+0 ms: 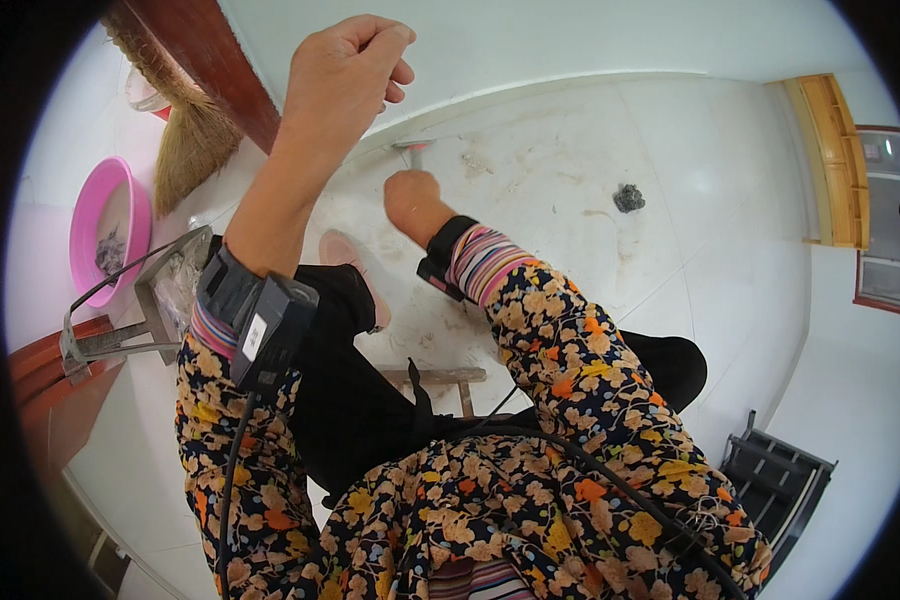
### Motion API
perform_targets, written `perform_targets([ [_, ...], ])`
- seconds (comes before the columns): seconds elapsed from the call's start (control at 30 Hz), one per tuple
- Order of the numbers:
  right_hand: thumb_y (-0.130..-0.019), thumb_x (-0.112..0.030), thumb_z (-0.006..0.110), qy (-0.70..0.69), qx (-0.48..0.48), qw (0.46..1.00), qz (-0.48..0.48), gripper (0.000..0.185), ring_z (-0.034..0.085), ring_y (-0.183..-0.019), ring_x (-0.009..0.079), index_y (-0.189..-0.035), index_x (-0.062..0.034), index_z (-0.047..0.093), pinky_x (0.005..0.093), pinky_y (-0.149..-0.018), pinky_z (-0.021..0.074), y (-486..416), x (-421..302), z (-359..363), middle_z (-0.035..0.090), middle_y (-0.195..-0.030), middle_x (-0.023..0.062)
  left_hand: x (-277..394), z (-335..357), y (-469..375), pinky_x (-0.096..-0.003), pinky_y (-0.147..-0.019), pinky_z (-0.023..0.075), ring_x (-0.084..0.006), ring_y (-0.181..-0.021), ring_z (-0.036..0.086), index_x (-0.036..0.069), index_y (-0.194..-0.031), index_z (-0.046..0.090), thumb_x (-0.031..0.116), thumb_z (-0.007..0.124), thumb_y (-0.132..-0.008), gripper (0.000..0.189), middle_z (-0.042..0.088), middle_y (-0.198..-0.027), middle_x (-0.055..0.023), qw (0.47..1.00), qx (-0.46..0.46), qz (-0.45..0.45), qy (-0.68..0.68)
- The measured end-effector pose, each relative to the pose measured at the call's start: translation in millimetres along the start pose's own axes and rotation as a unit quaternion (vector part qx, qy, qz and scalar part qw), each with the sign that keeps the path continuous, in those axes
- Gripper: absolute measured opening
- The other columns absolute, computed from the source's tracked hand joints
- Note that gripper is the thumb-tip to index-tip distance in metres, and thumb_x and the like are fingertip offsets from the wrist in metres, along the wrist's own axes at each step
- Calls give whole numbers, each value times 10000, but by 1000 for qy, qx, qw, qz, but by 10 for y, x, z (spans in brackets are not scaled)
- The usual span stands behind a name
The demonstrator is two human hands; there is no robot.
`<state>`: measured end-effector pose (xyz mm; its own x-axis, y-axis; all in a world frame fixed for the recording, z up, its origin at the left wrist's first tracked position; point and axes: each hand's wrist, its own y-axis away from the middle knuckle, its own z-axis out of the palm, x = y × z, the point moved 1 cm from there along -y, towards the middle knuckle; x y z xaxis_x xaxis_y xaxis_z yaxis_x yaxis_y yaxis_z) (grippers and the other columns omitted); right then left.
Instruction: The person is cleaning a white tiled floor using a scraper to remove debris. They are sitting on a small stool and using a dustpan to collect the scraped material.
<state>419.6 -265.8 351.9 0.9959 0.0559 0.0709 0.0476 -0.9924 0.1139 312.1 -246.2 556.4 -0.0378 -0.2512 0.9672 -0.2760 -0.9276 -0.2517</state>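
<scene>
My left hand [345, 79] is raised near the white wall at the top, its fingers curled; I cannot tell whether anything is in them. Lower down, my right hand [414, 196] is closed around the handle of a scraper [418, 150], whose wide flat edge lies by the foot of the wall. The pale tiled floor [540, 187] about it bears brownish smears and small crumbs. Farther right, a dark grey clump of wire-like scrubbing material [629, 198] lies on the floor, apart from both hands.
At left are a straw broom [195, 150], a pink basin [139, 210] with cloudy water and a grey rag, and a metal-framed dustpan [146, 300]. A wooden stool [465, 376] is under me. Yellow wooden furniture [832, 165] and a black rack [772, 469] stand at right.
</scene>
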Motion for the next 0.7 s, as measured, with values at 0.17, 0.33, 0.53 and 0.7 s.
perform_targets([
  [0.17,-741,-100,509,-81,-58,995,22,147,635,-760,280,-798,-51,635,390,-639,502,53,-25,-73,641,-793,149,-110,-35,-142,-216,-495,415,-89,-534,525,2,-864,631,203,547,-805,226,579,-642,-43,999,-23,-39,-20],
  [0.33,-751,-146,497,-110,-27,991,69,147,627,-690,307,-763,-55,612,418,-615,496,588,573,193,629,-740,147,-306,-188,22,-214,-490,404,-87,-522,512,6,-866,633,209,546,-808,228,573,-638,-37,995,-27,-76,-62],
  [0.53,-773,-205,543,-322,-188,875,310,295,579,-557,192,-1010,-44,615,316,-498,477,986,2132,256,602,-674,92,-469,-216,192,-207,-492,393,-79,-526,498,10,-874,633,216,548,-816,230,560,-625,-29,991,-43,-88,-88],
  [0.7,-723,-90,617,-379,-64,841,381,367,569,-543,147,-1081,-19,571,307,-435,480,1058,2856,-94,603,-721,95,-530,-280,333,-207,-502,396,-73,-533,487,10,-874,631,223,548,-821,234,558,-625,-27,990,-47,-83,-103],
])
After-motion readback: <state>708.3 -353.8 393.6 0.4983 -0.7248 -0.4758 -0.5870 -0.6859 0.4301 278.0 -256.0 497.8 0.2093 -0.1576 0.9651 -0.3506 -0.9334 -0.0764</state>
